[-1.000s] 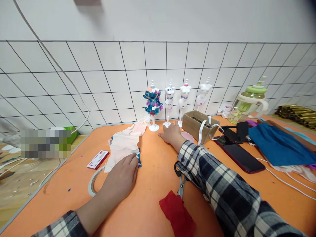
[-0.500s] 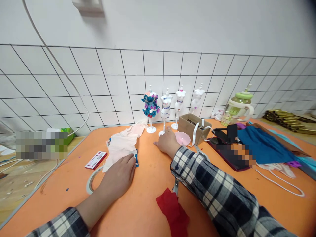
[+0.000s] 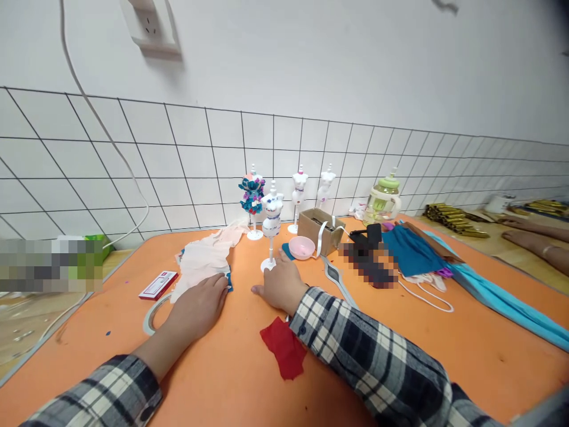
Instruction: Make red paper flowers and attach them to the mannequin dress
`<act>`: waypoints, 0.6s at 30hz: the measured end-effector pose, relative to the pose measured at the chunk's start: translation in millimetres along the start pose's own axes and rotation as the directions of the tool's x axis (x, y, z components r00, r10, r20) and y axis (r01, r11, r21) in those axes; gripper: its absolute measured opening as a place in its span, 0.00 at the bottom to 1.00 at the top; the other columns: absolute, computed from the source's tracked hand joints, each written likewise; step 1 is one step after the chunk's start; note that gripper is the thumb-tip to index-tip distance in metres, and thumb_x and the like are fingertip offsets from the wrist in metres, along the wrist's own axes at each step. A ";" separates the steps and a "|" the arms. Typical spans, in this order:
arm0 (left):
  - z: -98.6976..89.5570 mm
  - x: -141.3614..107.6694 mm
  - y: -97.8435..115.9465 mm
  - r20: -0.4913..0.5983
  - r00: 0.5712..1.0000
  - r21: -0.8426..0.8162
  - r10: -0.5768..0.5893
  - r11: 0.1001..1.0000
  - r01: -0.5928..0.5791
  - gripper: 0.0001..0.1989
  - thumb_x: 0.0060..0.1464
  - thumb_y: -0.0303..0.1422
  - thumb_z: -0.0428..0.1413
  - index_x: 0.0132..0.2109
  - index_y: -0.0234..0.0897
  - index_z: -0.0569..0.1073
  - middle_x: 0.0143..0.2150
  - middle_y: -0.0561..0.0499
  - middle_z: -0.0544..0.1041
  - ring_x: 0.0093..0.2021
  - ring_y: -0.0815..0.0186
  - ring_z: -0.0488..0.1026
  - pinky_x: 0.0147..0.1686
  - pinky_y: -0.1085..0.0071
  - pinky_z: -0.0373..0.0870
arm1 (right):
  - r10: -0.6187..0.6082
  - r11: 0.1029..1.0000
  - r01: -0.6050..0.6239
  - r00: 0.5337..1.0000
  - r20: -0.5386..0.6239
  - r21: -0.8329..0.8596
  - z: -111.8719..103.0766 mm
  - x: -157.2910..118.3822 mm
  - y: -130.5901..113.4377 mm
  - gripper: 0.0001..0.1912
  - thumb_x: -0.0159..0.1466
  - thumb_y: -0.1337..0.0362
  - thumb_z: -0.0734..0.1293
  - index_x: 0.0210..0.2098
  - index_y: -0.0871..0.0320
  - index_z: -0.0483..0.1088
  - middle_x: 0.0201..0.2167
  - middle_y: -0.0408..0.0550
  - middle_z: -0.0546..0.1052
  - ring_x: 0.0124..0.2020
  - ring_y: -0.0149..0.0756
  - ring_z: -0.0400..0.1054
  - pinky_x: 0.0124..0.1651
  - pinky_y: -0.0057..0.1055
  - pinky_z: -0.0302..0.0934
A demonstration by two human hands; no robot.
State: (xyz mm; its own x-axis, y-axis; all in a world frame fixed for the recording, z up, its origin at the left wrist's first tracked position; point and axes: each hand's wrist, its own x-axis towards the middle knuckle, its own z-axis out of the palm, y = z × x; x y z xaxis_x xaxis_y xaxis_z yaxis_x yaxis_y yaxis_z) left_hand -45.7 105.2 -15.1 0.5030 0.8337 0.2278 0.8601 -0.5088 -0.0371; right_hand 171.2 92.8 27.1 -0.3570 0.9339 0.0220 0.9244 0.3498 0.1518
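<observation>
My right hand [image 3: 281,284] reaches to the round base of a small white mannequin [image 3: 272,219] on a stand; its fingers touch or cover the base's front edge, and the thumb is spread to the left. My left hand [image 3: 198,305] lies flat, fingertips on the lower end of pale pink fabric [image 3: 202,258], where a bit of blue cloth shows. Behind the near mannequin stand one dressed in blue and purple flowers [image 3: 252,194] and two barer white ones [image 3: 299,190] [image 3: 326,185]. A red cloth piece [image 3: 285,349] lies beside my right sleeve.
A pink bowl [image 3: 301,248], a cardboard box [image 3: 313,228] and scissors [image 3: 335,277] lie right of centre. A tape roll [image 3: 152,314] and red-white box [image 3: 159,285] are at left. A bottle [image 3: 383,200] and blue cloth [image 3: 411,249] sit right. Another person's hand [image 3: 528,243] shows far right.
The near mannequin has come forward from the row, with my right hand still at its base. The view has shifted to the right. My left hand stays on the pale fabric.
</observation>
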 end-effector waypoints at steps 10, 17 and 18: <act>-11.3 -2.7 10.4 -0.023 0.996 0.144 0.088 0.986 -0.084 0.14 0.60 0.25 0.46 0.49 0.34 0.73 0.57 0.37 0.71 0.55 0.48 0.70 0.48 0.56 0.67 | -0.025 1.000 0.026 0.998 -0.053 0.018 17.5 -36.5 -32.6 0.33 0.70 0.48 0.58 0.53 0.75 0.72 0.50 0.72 0.77 0.58 0.56 0.66 0.69 0.51 0.40; -26.2 -16.4 23.0 -0.024 0.997 0.169 0.078 0.983 -0.073 0.11 0.58 0.23 0.47 0.38 0.35 0.74 0.37 0.42 0.76 0.41 0.50 0.73 0.42 0.57 0.66 | 0.009 0.989 0.017 0.985 -0.172 0.145 19.8 -54.3 -29.8 0.28 0.71 0.49 0.55 0.54 0.64 0.72 0.47 0.63 0.78 0.54 0.52 0.68 0.65 0.54 0.44; -27.9 -19.5 23.9 -0.030 0.997 0.161 0.068 0.985 -0.062 0.11 0.58 0.22 0.47 0.39 0.36 0.74 0.37 0.42 0.77 0.41 0.51 0.73 0.42 0.58 0.66 | 0.001 0.982 0.036 0.981 -0.194 0.188 18.0 -56.7 -24.5 0.24 0.72 0.51 0.55 0.51 0.61 0.74 0.47 0.60 0.78 0.53 0.50 0.69 0.63 0.52 0.47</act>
State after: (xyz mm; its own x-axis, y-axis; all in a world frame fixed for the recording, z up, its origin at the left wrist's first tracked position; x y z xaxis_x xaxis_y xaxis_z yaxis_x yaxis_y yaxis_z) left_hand -37.4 70.8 6.8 0.5574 0.7906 0.2537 0.8297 -0.5184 -0.2072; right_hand 171.2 32.7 4.3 -0.3757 0.9019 0.2132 0.9195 0.3914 -0.0356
